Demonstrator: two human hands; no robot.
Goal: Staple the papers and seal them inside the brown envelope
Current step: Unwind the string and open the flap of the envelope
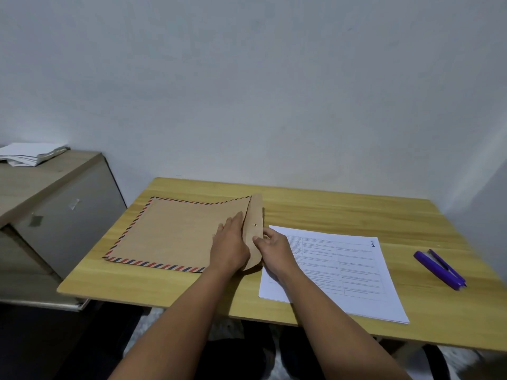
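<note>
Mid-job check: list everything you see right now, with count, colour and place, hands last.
Brown paper envelope with red-and-blue striped border: one, brown, flat on the table's left half, flap at its right end raised.
White printed paper sheets: one stack, white, right of the envelope, outside it.
Purple stapler: one, purple, on the table right of the sheets.
Light wooden table: one, yellowish wood, against the wall.
Grey cabinet: one, grey, left of the table.
White paper pile: one, white, on the cabinet.
Left hand: flat on the envelope beside the flap.
Right hand: pinches the flap's edge.
</note>
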